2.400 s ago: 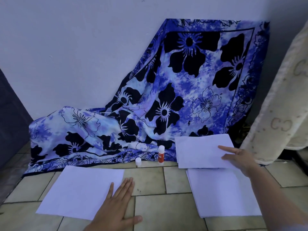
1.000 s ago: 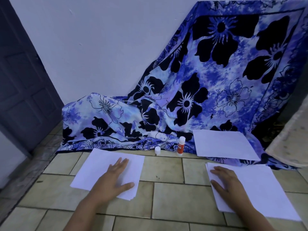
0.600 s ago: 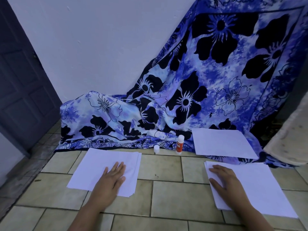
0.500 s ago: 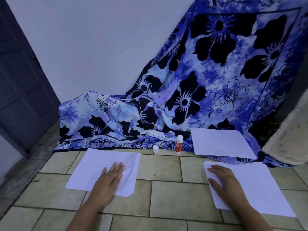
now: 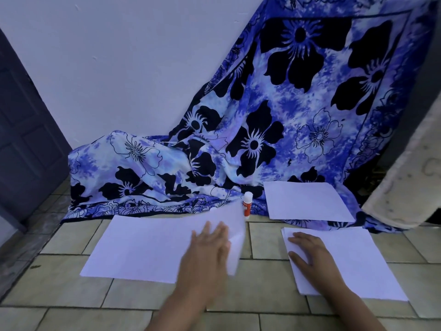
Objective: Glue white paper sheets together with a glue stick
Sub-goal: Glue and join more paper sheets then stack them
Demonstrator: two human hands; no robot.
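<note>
A stack of white sheets (image 5: 143,247) lies on the tiled floor at the left. My left hand (image 5: 207,249), blurred by motion, holds the right part of a top sheet (image 5: 235,225), which is raised off the stack and curls up. My right hand (image 5: 307,252) rests flat on the left side of a second paper stack (image 5: 358,259) at the right. A single white sheet (image 5: 305,201) lies on the cloth behind that stack. The glue stick (image 5: 247,204), orange with a white top, stands upright between the two stacks, at the cloth's edge.
A blue floral cloth (image 5: 238,139) hangs from the wall and spreads onto the floor behind the papers. A dark door (image 5: 23,139) stands at the left. A cream fabric (image 5: 410,187) hangs at the right. Bare tiles (image 5: 262,242) separate the stacks.
My left hand has shifted to the right edge of the left stack and raised a top sheet, which now hides the small white cap. My right hand stays on the right stack.
</note>
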